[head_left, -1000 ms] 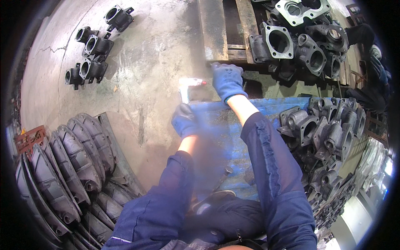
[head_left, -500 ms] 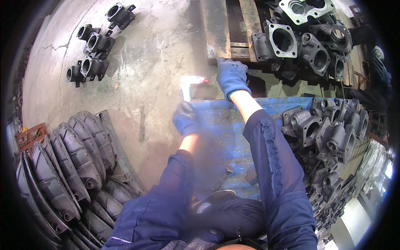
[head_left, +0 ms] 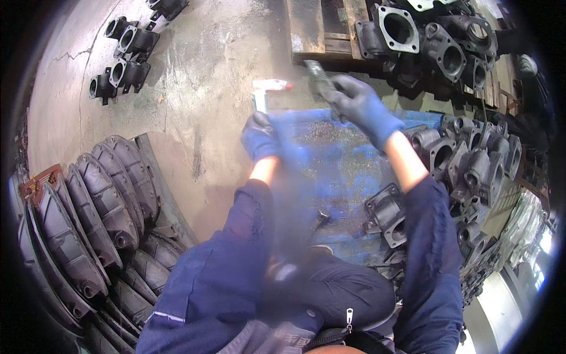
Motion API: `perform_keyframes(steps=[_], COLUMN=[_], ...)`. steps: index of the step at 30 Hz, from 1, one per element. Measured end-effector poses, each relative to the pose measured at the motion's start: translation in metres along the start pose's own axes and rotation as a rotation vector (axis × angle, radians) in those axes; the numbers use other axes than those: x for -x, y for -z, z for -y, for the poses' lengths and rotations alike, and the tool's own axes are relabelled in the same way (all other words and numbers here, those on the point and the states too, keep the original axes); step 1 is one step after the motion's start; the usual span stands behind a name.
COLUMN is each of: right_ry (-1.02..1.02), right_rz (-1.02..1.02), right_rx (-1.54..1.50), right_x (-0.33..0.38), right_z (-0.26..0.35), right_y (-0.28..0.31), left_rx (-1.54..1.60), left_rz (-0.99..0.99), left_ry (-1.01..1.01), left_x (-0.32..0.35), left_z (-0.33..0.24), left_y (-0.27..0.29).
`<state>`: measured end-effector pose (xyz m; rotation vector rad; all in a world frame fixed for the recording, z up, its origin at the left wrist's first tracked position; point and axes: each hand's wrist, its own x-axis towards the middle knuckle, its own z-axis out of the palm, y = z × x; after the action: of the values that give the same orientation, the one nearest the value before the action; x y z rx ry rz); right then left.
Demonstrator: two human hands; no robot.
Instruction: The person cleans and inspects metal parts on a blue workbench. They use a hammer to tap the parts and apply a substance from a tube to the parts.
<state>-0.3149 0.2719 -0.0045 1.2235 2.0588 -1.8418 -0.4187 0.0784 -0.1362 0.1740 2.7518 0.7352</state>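
Note:
Upright in my left hand (head_left: 259, 134) is a bright white, L-shaped tool (head_left: 270, 85) with a red tip; glare hides its exact kind. The gloved fingers are closed around its lower stem. My right hand (head_left: 365, 106), also in a blue and dark grey glove, grips a dark, narrow flat piece (head_left: 317, 75) that points up and left, just in front of the pallet. Below both hands lies a worn blue board (head_left: 330, 147). A rod-like tool with a round head (head_left: 321, 217) rests on it, partly hidden by a blurred patch.
Dark cast housings (head_left: 451, 147) crowd the board's right side. More castings (head_left: 401, 32) sit on a wooden pallet (head_left: 339, 44) ahead. Several small castings (head_left: 127, 59) stand on the concrete floor (head_left: 206, 53) at far left. Ribbed curved plates (head_left: 88, 218) are stacked at lower left.
My right hand has left the pallet edge, moving right and turning, and the dark flat piece now shows in it. The view has shifted, uncovering a casting at the board's right.

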Motion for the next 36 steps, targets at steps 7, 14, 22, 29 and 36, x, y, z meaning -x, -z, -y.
perform_keyframes(steps=[7,14,22,29,36], right_ry=[0.184,-0.521,-0.403,-0.201,-0.238], right_rz=[-0.106,-0.544,-0.782,-0.856,-0.823], right_rx=[0.083,0.283,-0.188,-0.871,-0.896], right_x=[0.252,0.464,0.499,0.472,0.486], right_z=[-0.051,-0.106,-0.127,-0.117,-0.155], right_y=[0.074,0.082,0.064,0.054,0.058], left_rx=[0.164,-0.33,-0.64,-0.174,-0.627], left_rz=[0.085,0.372,0.464,0.466,0.585], left_ry=[-0.333,-1.096,-0.997,-1.234,-1.035], left_x=[-0.039,-0.166,-0.192,-0.187,-0.13], left_z=[0.036,0.006,0.005,0.055,0.071], left_y=[-0.009,-0.046,-0.086,-0.014,-0.008])
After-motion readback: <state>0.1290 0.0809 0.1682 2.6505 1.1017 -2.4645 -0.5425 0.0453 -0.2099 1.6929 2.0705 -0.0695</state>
